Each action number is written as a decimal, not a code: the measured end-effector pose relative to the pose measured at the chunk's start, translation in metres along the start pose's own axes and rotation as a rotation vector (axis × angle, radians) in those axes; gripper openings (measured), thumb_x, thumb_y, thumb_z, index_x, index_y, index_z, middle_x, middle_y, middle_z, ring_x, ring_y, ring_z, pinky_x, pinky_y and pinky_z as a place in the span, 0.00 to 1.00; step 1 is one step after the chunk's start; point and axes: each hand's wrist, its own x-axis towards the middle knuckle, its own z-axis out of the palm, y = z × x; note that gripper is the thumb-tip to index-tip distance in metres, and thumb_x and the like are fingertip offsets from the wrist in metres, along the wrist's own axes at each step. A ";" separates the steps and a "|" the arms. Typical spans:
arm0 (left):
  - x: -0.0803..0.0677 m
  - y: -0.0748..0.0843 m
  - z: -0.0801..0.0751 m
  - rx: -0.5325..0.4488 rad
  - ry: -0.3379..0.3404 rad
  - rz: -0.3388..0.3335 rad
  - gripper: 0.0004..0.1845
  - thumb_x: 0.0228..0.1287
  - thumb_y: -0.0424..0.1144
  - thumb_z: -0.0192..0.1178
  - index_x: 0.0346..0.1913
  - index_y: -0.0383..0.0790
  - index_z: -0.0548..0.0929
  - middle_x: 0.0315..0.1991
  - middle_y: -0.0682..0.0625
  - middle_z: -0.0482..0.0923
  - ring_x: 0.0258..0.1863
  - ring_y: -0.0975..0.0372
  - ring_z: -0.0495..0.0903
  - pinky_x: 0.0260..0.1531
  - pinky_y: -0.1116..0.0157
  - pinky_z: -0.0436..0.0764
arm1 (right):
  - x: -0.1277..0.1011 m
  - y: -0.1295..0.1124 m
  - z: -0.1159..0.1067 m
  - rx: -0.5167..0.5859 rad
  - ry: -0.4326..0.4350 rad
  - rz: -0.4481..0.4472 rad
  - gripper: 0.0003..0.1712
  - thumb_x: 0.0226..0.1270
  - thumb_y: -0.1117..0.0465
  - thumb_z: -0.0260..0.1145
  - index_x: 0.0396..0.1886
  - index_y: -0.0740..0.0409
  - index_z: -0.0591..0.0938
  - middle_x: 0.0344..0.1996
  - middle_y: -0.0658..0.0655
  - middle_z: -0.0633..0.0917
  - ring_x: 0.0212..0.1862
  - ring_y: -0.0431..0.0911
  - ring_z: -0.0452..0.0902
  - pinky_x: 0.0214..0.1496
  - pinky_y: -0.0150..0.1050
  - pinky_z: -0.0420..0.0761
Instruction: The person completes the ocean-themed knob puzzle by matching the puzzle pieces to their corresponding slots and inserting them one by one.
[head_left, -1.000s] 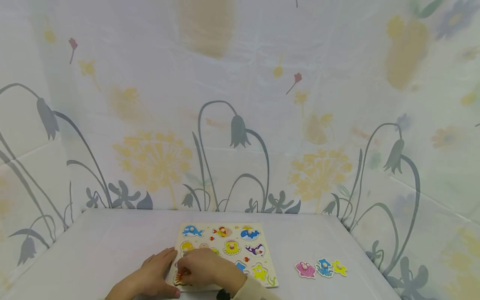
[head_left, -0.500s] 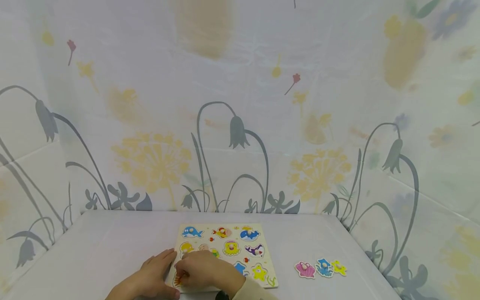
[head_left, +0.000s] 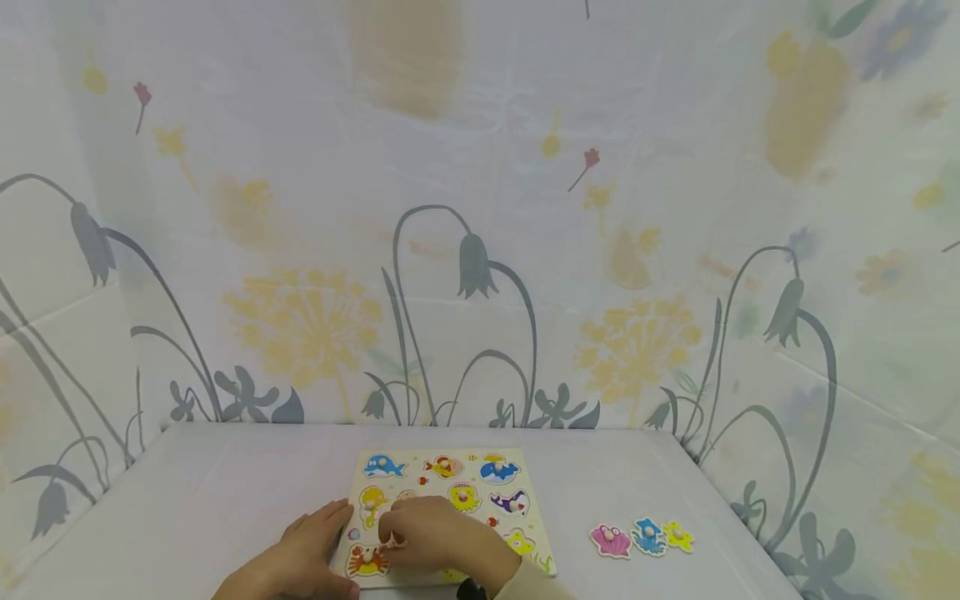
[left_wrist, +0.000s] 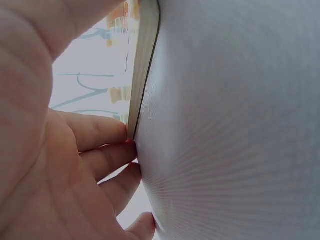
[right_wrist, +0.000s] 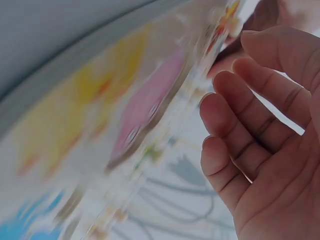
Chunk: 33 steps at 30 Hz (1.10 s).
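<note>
A wooden sea-animal puzzle board point(head_left: 480, 500) lies on the white table near the front edge. My left hand point(head_left: 303, 546) lies flat on the table, its straight fingers point(left_wrist: 102, 135) against the board's left edge point(left_wrist: 145, 60). My right hand point(head_left: 423, 533) hovers over the board's lower middle with loosely curved fingers point(right_wrist: 235, 125) and nothing between them. An orange crab piece point(head_left: 367, 560) sits in the lower left slot, just left of my right fingertips. In the right wrist view the board point(right_wrist: 125, 115) is blurred.
Three loose pieces lie on the table to the right of the board: a pink shell point(head_left: 610, 539), a blue animal point(head_left: 648, 533) and a yellow one point(head_left: 678, 536). Flower-print cloth walls point(head_left: 480, 250) close in the table at the back and both sides.
My right hand has let go of the crab piece and shifted right, so the crab now shows in its slot. The left hand has stayed in place.
</note>
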 end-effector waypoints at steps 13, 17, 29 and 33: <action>0.002 -0.003 0.005 -0.026 0.009 0.003 0.58 0.29 0.55 0.80 0.64 0.25 0.67 0.65 0.31 0.63 0.67 0.37 0.57 0.62 0.33 0.50 | -0.068 0.047 -0.015 -0.018 0.114 0.051 0.04 0.62 0.53 0.68 0.36 0.43 0.83 0.26 0.36 0.74 0.27 0.30 0.66 0.30 0.24 0.70; 0.002 -0.002 0.004 -0.033 -0.006 -0.014 0.57 0.30 0.54 0.80 0.64 0.26 0.67 0.66 0.31 0.62 0.67 0.37 0.56 0.62 0.33 0.49 | -0.086 0.058 -0.019 -0.023 0.130 0.089 0.04 0.62 0.53 0.68 0.36 0.44 0.82 0.27 0.37 0.75 0.28 0.30 0.68 0.31 0.25 0.72; 0.003 -0.001 0.003 -0.025 -0.020 -0.016 0.56 0.32 0.54 0.79 0.65 0.26 0.67 0.66 0.31 0.62 0.67 0.36 0.56 0.62 0.32 0.49 | -0.143 0.094 -0.019 0.033 0.145 0.272 0.05 0.59 0.53 0.69 0.33 0.45 0.82 0.24 0.37 0.72 0.27 0.33 0.65 0.29 0.30 0.71; 0.000 -0.001 0.002 -0.027 -0.004 0.001 0.57 0.31 0.54 0.79 0.65 0.25 0.66 0.66 0.31 0.61 0.67 0.36 0.56 0.62 0.33 0.49 | -0.163 0.107 -0.023 0.030 0.182 0.310 0.05 0.58 0.55 0.69 0.33 0.46 0.81 0.24 0.37 0.71 0.26 0.33 0.65 0.28 0.31 0.70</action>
